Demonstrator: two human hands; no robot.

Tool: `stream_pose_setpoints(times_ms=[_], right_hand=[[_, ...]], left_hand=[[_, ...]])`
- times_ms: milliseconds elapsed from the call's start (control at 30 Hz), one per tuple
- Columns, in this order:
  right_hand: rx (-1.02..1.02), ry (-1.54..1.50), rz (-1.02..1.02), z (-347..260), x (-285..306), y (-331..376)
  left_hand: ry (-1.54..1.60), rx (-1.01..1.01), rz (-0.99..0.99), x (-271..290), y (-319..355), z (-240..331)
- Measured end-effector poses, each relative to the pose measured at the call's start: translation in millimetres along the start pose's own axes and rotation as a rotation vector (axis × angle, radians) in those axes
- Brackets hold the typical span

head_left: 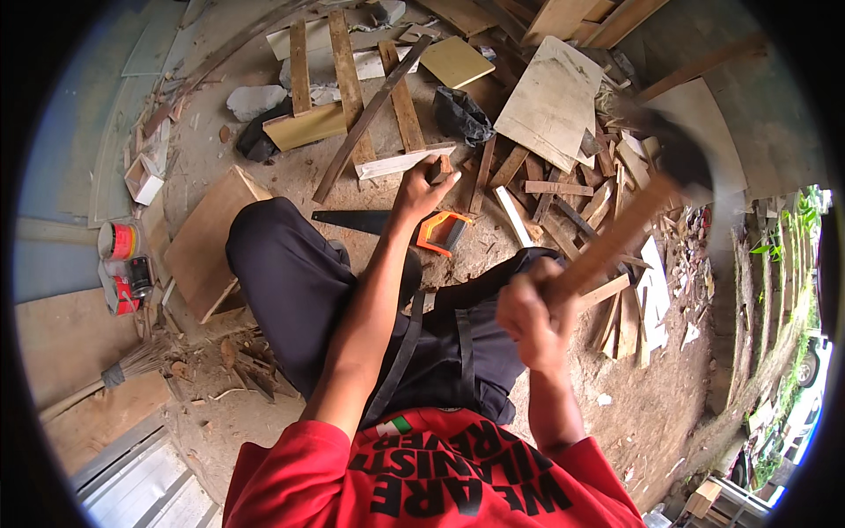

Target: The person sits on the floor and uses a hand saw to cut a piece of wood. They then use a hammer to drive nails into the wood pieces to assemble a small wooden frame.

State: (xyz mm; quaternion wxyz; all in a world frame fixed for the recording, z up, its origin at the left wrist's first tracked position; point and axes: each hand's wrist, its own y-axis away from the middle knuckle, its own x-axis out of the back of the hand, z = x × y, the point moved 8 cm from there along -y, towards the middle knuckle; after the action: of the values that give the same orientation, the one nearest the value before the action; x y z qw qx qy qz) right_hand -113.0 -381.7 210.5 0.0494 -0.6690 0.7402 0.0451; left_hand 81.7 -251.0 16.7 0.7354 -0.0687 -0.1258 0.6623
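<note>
Right hand [528, 321], right of centre, clenched on the wooden handle of a hammer [629, 224] raised toward the upper right, its head blurred. Left hand [421, 189], above centre, pinches a small wood block [437, 168] against a pale slat [400, 163] on the dirt floor [651, 414]. A handsaw [414, 227] with an orange grip lies just below that hand. Cans [119, 242] stand at the left edge, their contents not visible. Scrap boards [550, 101] litter the upper frame; a broom [132, 368] lies lower left.

Soft daylight, motion-blurred hammer [656, 167], fisheye vignette
</note>
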Motion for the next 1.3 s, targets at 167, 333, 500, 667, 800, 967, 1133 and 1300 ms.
stream_pose_setpoints(times_ms=[167, 333, 500, 667, 800, 967, 1133, 1300], right_hand=[[0.351, 0.140, -0.031, -38.0, -9.8, -18.1], [-0.541, 0.559, -0.147, 131.7, 31.2, -0.4], [-0.518, 0.284, 0.001, 63.4, 43.0, 4.6], [-0.237, 0.111, 0.017, 24.6, 39.6, -5.0], [-0.283, 0.199, 0.003, 44.1, 36.0, 1.3], [-0.503, 0.143, 0.033, 112.5, 38.2, 18.0], [-0.596, 0.008, 0.112, 133.3, 46.3, 33.7], [-0.642, 0.009, 0.125, 139.7, 53.6, 36.4]], left_hand=[[-0.138, 0.055, -0.016, -3.2, 13.4, -23.5], [-0.114, 0.109, -0.110, -19.3, 16.2, -29.5], [-0.135, 0.092, -0.050, -11.0, 15.7, -30.9], [-0.124, 0.050, 0.062, -1.1, 12.4, -13.5], [-0.111, 0.091, 0.111, 25.6, 0.4, -20.4], [-0.019, -0.050, 0.213, 48.9, -3.4, -9.1], [-0.052, -0.080, 0.269, 59.2, 1.3, -10.8], [-0.004, -0.013, 0.286, 64.6, 6.4, -29.3]])
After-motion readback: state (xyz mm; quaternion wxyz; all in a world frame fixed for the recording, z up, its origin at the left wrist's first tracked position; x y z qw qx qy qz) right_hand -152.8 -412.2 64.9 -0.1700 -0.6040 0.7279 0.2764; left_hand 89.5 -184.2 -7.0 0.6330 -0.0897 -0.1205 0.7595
